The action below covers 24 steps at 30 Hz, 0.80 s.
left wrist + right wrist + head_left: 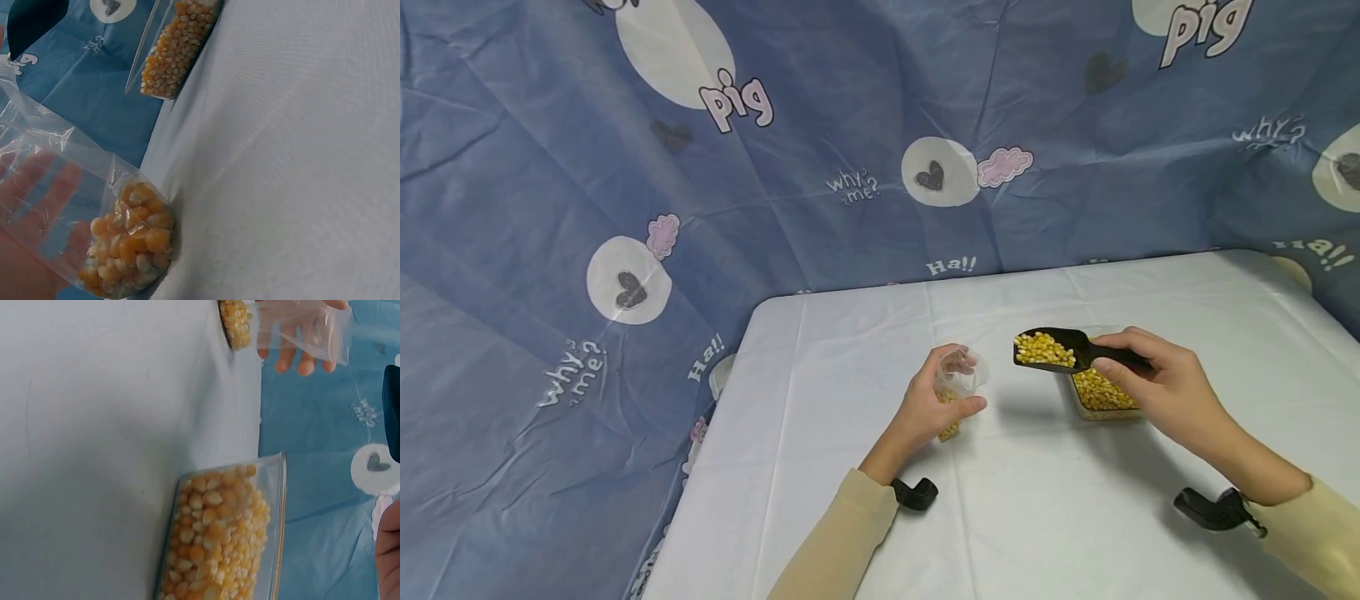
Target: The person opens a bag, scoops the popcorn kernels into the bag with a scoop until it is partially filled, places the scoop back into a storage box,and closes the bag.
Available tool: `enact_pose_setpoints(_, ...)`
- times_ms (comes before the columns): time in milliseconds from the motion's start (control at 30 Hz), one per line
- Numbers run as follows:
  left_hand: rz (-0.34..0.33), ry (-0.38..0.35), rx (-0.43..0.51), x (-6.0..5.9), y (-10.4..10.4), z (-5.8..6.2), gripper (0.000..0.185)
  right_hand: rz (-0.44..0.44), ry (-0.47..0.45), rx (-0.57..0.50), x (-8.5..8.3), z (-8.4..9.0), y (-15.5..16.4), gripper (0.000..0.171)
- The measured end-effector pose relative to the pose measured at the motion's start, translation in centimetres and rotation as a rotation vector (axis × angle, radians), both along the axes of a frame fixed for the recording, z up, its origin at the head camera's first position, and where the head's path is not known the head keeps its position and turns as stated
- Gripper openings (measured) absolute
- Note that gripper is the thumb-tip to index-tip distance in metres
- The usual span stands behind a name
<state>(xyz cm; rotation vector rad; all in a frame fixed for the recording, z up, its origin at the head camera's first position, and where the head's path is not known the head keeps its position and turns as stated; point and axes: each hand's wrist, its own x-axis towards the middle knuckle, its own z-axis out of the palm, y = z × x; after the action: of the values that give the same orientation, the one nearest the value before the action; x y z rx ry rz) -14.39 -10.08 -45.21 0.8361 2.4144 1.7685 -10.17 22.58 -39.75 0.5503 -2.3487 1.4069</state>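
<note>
So the left side and back of the setup are filled by a creased blue printed sheet [820, 233], with round pale shapes, dark hearts and words like "pig" and "Ha!!" scattered over it. In front of that, the worktop [1037, 517] is covered in a white cloth, with a few fold lines and some soft shadows showing.

Left to right, then: one beige left sleeve [842, 533] is seen first, with a black wrist mount [916, 495] by its cuff. One clear plastic bag [958, 382] is held upright by the left hand [921, 404], thumb on one side and fingers round the other. Its mouth is spread open, and a small heap of corn kernels [134, 244] is gathered in the bottom, down at the cloth.

Next up, one black scoop [1078, 346] is held about level in the air, loaded with kernels, its bowl between bag and container. Its handle is pinched by the right hand [1172, 379], over one clear container [1108, 414] full of the same corn. A second mount and sleeve are seen at far right.

Tally: two hands, one bag, one scoop, one container; kernels can't really be counted.
</note>
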Motion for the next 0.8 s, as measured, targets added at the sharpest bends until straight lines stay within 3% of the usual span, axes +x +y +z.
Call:
enact_pose_setpoints(300, -0.009, 0.003, -0.001, 0.0, -0.1, -0.1, 0.069, 0.034, -0.027, -0.001, -0.5, -0.2, -1.3, 0.028)
enact_pose_setpoints(800, -0.030, 0.028, 0.003, -0.2, -0.1, -0.1, 0.071, 0.073, 0.027, 0.051, -1.3, -0.6, -3.5, 0.031)
